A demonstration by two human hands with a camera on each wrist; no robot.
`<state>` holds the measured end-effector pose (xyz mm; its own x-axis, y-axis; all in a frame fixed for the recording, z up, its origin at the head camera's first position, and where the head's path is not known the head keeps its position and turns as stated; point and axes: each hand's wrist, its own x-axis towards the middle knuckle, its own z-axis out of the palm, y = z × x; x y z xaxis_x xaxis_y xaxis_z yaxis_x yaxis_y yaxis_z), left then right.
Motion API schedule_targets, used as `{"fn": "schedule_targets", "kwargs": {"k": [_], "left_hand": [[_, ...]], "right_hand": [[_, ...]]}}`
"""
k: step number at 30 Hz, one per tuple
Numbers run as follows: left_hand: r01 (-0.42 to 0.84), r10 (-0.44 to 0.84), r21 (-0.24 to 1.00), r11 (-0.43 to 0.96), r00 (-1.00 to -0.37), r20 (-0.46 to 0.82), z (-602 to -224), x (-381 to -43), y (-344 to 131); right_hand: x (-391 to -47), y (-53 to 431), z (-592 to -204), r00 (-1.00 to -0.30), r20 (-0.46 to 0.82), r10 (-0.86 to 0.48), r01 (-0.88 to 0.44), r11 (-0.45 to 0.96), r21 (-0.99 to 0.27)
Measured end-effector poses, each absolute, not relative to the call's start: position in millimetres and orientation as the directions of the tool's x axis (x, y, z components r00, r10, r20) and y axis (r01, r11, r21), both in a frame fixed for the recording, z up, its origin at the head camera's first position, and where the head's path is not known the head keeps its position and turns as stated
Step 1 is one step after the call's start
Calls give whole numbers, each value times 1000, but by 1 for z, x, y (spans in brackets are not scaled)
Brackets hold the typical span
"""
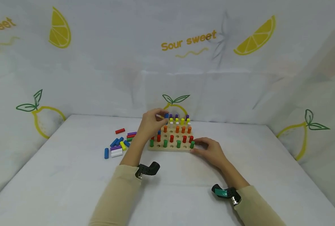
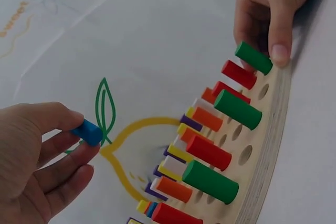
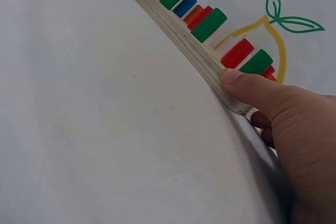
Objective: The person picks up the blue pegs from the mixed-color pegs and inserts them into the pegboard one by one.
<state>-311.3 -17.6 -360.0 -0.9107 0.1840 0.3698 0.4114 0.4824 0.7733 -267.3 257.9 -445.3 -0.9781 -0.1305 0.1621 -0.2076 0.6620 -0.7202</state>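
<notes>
Between its thumb and fingers, my left hand (image 1: 150,124) pinches a blue peg (image 2: 90,132), raised over the back of a wooden pegboard (image 1: 167,149). Pegs stand upright in rows on the board: green at the front, then red, orange, white, yellow and purple further back. One blue peg (image 3: 185,6) stands among the nearer rows. My right hand (image 1: 211,151) grips the board's near right corner, thumb on the front edge (image 3: 212,80), beside a green peg (image 1: 192,144). Some holes show between the pegs. The left hand and forearm hide part of the board's left side.
Left of the board, loose pegs lie in a pile on the white cloth, among them blue pegs (image 1: 106,153), white pegs (image 1: 117,153), a yellow peg (image 1: 123,145) and a red peg (image 1: 120,130). A lemon-printed white cloth (image 1: 105,78) hangs behind.
</notes>
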Motion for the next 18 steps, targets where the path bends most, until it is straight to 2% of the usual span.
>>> {"fn": "schedule_targets", "kwargs": {"k": [9, 18], "left_hand": [[420, 237, 755, 504, -908, 346, -369, -317, -16], [366, 240, 766, 528, -930, 279, -377, -319, -15]], "right_hand": [[-268, 255, -448, -980, 154, -123, -196, 674, -712], [-268, 257, -446, -978, 166, -122, -205, 685, -699]]}}
